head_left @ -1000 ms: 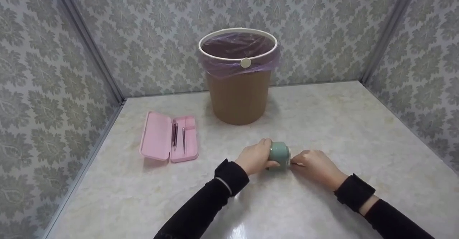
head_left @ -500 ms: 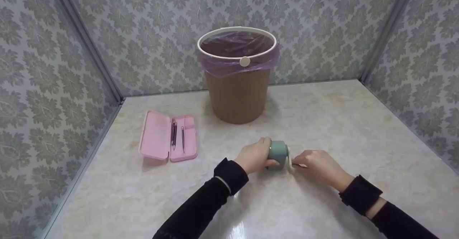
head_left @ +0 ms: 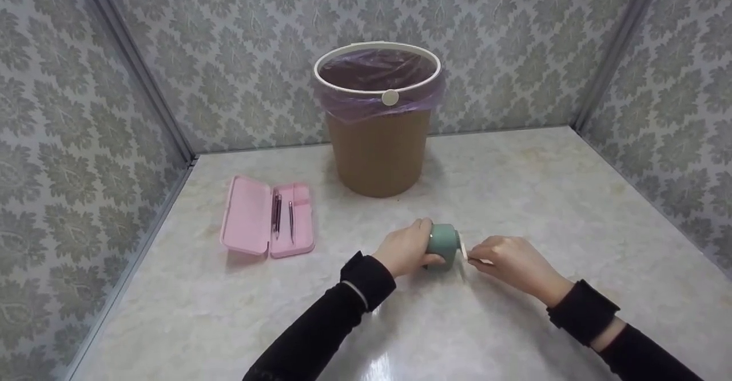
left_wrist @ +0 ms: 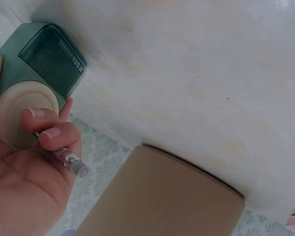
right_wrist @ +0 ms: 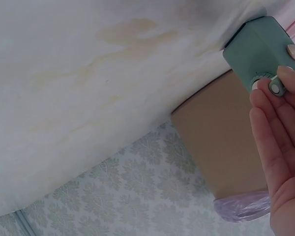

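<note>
Pale green-grey walls with a leafy pattern stand behind and on both sides of a cream, marble-look bench. The person's left hand curls its fingers around a boxy green pencil sharpener, which sits around the middle of the bench; whether its base touches the surface cannot be told. In the left wrist view, two of this hand's fingertips lie over a patterned pencil with a grey end, which sticks out from the sharpener's round cream front. A dark see-through window with small lettering shows beside that front. The right hand, its fingertips closed in a pinch, grips the small green knob of the crank on the sharpener's opposite side. Black bands circle both wrists, next to black sleeves.

Towards the left edge lies a pink plastic pencil case, lid tipped back, with slim dark pencils inside. Near the back edge stands a tall brown bin with a cream rim and a translucent purple liner folded over its top.
</note>
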Tool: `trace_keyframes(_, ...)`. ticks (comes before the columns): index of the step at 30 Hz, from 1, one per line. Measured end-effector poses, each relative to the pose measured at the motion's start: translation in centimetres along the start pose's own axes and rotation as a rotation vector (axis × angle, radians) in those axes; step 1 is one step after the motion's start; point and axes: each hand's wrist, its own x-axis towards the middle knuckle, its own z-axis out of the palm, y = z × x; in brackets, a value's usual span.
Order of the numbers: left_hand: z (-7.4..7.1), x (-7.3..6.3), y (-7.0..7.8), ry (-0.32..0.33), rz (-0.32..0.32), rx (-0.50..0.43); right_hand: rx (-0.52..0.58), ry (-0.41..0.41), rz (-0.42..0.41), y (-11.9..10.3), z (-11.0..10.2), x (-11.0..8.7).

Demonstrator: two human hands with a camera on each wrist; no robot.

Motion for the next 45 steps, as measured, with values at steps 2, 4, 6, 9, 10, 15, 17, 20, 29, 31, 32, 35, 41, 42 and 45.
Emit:
trace_keyframes(2, 0.0, 0.0, 0.0, 0.002, 0.001, -0.002, -0.009, 0.001, -0.003, 0.0, -0.1, 0.1)
trace_keyframes(4, -0.1, -0.1, 0.1, 0.001, 0.001, 0.010, -0.016, 0.002, -0.002, 0.0, -0.3, 0.1)
trace_keyframes(6, -0.2, -0.1, 0.2, -0.006, -0.002, 0.029, -0.023, 0.006, -0.006, 0.0, -0.5, 0.2)
trace_keyframes(9, -0.3, -0.2, 0.2, -0.022, -0.006, 0.045, -0.022, 0.013, -0.013, 0.0, -0.7, 0.4)
trace_keyframes(10, -0.3, -0.2, 0.2, -0.029, -0.007, 0.048, -0.021, 0.017, -0.014, 0.0, -0.8, 0.4)
trace_keyframes(15, -0.2, -0.1, 0.1, -0.042, -0.013, 0.032, -0.022, 0.047, -0.020, 0.2, -1.0, 0.6)
trace_keyframes(17, -0.2, 0.0, 0.1, -0.041, -0.012, 0.031, -0.023, 0.055, -0.026, 0.3, -1.0, 0.7)
trace_keyframes(20, -0.1, 0.0, 0.0, -0.039, -0.015, 0.027, -0.025, 0.064, -0.029, 0.4, -0.9, 0.8)
trace_keyframes(29, -0.2, 0.0, 0.0, -0.016, 0.008, 0.041, -0.058, 0.091, -0.009, 0.6, -1.2, 1.2)
trace_keyframes(31, -0.2, 0.0, -0.1, -0.020, 0.006, 0.040, -0.061, 0.105, -0.009, 0.7, -1.2, 1.5)
trace_keyframes(32, -0.2, 0.0, -0.1, -0.023, 0.005, 0.036, -0.061, 0.111, -0.010, 0.7, -1.3, 1.6)
trace_keyframes(35, -0.1, 0.1, 0.0, -0.032, -0.002, 0.037, -0.062, 0.123, -0.004, 1.1, -1.2, 1.8)
trace_keyframes(41, 0.0, 0.2, 0.0, -0.039, -0.005, 0.031, -0.090, 0.089, 0.062, 1.8, -1.0, 2.5)
trace_keyframes(42, 0.0, 0.3, 0.0, -0.041, -0.008, 0.023, -0.094, 0.077, 0.074, 1.9, -0.9, 2.7)
trace_keyframes(45, 0.1, 0.3, 0.0, -0.038, -0.007, 0.004, -0.096, 0.047, 0.109, 2.1, -0.6, 3.2)
